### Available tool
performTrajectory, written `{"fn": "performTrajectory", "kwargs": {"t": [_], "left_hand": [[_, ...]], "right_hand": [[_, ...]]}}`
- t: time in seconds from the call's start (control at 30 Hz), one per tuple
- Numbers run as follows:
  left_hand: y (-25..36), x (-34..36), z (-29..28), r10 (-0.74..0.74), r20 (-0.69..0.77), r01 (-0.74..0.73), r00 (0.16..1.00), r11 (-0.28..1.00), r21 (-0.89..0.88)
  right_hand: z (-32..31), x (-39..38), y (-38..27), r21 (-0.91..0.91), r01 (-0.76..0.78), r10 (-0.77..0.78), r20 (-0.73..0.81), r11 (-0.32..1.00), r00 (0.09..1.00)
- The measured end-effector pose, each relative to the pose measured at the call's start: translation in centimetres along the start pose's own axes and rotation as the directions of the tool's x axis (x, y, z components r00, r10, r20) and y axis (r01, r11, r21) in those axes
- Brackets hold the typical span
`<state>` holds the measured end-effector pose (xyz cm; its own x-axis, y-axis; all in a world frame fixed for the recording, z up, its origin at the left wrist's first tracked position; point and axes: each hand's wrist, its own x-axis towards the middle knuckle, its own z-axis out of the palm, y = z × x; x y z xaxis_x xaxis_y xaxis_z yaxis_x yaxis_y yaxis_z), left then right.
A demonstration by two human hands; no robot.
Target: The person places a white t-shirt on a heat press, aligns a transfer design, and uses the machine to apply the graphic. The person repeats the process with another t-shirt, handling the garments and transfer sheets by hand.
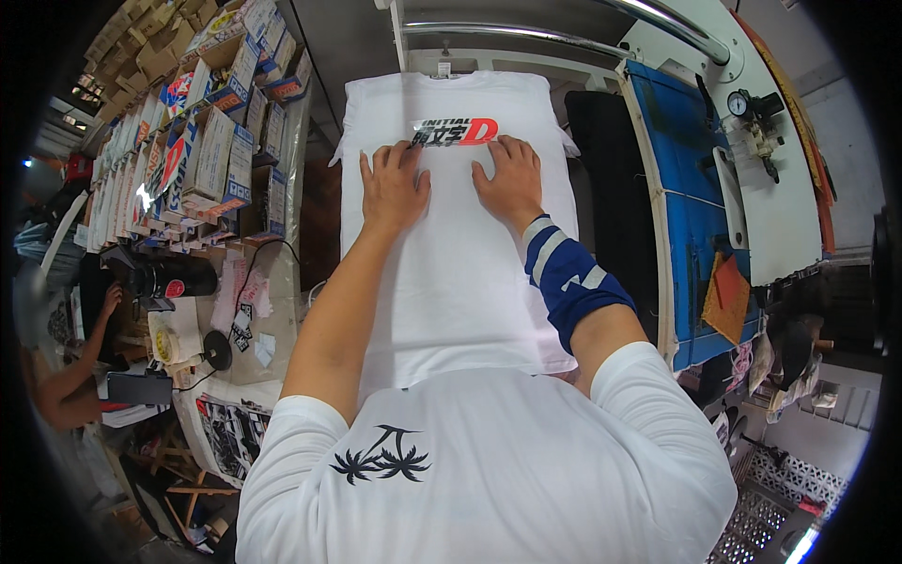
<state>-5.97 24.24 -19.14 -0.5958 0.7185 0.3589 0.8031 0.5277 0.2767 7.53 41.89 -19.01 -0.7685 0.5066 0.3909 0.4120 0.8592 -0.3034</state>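
Note:
A white T-shirt [456, 254] lies flat in front of me, its neck at the far end. On its chest is a printed design [458, 132] of black lettering with a large red letter, on what looks like a shiny film. My left hand [393, 186] rests palm down at the design's lower left corner, fingers apart. At the lower right corner, my right hand [510, 179] lies with fingers stretched and thumb out to the side. Both sets of fingertips touch at or near the film's edge. A blue sleeve band [573, 282] covers my right forearm.
Stacked boxes [225, 150] fill a table at the left, where another person's arm [80, 348] shows. A metal bar [526, 36] crosses the far end. To the right are a black pad [609, 188], a blue panel [695, 216] and a pressure gauge [739, 102].

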Motion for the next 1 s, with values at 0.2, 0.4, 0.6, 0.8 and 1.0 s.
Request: {"fn": "performTrajectory", "kwargs": {"t": [0.2,0.4,0.6,0.8,1.0], "left_hand": [[0.05,0.09,0.22,0.006,-0.013,-0.006,1.000,1.000,0.007],[-0.18,0.20,0.41,0.022,0.000,-0.022,1.000,1.000,0.019],[-0.35,0.03,0.60,0.017,-0.022,-0.017,1.000,1.000,0.001],[-0.17,0.02,0.34,0.016,-0.017,-0.016,1.000,1.000,0.007],[-0.17,0.01,0.43,0.014,-0.020,-0.014,1.000,1.000,0.020]], "right_hand": [[-0.09,-0.05,0.10,0.027,-0.005,0.005,0.012,1.000,1.000],[-0.18,0.08,0.15,0.016,-0.036,0.035,0.067,0.999,0.997],[-0.18,-0.05,-0.10,-0.006,-0.020,0.020,0.022,1.000,1.000],[-0.40,-0.02,-0.21,0.007,-0.024,0.023,0.032,1.000,0.999],[-0.33,0.01,-0.15,-0.006,-0.017,0.017,0.025,1.000,1.000]]}}
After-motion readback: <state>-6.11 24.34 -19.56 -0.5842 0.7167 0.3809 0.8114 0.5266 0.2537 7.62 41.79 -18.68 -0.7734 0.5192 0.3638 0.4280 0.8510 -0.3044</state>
